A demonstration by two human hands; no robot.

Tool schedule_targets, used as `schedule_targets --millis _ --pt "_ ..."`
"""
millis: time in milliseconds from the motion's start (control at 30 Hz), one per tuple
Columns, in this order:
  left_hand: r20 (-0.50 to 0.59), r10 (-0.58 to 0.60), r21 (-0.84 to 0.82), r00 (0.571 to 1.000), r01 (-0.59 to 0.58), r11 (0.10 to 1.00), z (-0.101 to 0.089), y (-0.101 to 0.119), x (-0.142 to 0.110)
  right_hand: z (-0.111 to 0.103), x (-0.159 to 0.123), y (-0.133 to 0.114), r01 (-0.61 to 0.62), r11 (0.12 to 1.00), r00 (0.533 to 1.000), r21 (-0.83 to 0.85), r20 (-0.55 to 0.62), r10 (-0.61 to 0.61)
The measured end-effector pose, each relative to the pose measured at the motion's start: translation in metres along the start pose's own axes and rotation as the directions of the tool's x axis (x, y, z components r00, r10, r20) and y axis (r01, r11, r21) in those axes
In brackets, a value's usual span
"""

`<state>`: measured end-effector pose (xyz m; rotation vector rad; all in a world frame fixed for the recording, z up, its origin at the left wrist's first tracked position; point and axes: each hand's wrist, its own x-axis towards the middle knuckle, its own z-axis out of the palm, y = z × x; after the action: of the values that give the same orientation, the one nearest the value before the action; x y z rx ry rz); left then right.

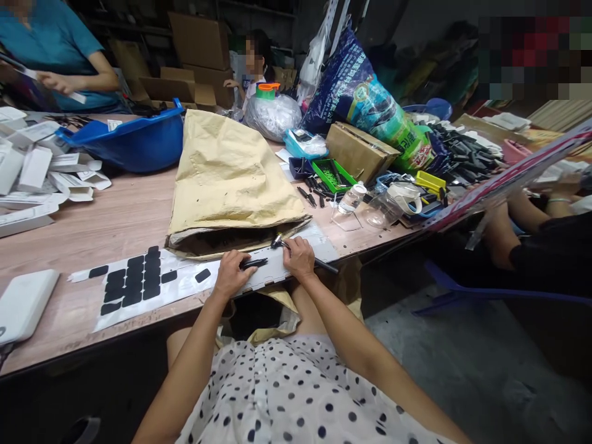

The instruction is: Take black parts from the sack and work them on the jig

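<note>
My left hand is closed around a slim black pointed piece, kept down against the grey-white board at the table's front edge. My right hand grips a small hammer; its metal head sticks out on the left and its dark handle on the right. Just beyond both hands lies a tan paper sack, its dark mouth facing me. To the left, a white sheet carries rows of black rounded patches. Below the table edge, another open paper bag sits at my lap.
White boxes and a blue basin stand at the left, a white device nearer. Farther right are a green tray, a clear bottle, a carton and a printed sack. Other people sit around the table.
</note>
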<state>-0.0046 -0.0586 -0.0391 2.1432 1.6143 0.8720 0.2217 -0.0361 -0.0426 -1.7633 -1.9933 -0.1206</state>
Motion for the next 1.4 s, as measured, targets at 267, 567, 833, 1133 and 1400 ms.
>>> schedule_targets --millis 267,567,833,1133,1400 --pt "-0.004 -0.011 -0.056 1.000 0.011 0.998 0.005 -0.004 0.001 -0.013 -0.003 0.000 0.008 0.998 1.000 0.067 -0.008 -0.008" --pt "-0.020 -0.020 -0.071 1.000 0.018 0.997 0.004 0.001 0.000 -0.029 -0.037 -0.041 0.093 0.957 0.996 0.276 -0.011 -0.093" --pt "-0.008 -0.001 -0.067 1.000 0.000 0.998 0.006 -0.001 0.002 -0.034 -0.042 -0.053 0.181 0.944 0.983 0.276 -0.015 -0.184" --pt "-0.005 -0.010 -0.087 1.000 0.009 0.996 0.005 0.003 0.002 -0.037 -0.035 -0.051 0.134 0.973 0.988 0.186 0.049 -0.145" --pt "-0.017 -0.003 -0.093 1.000 0.002 0.996 0.004 0.002 0.001 -0.033 -0.035 -0.043 0.140 0.970 0.988 0.199 0.043 -0.151"
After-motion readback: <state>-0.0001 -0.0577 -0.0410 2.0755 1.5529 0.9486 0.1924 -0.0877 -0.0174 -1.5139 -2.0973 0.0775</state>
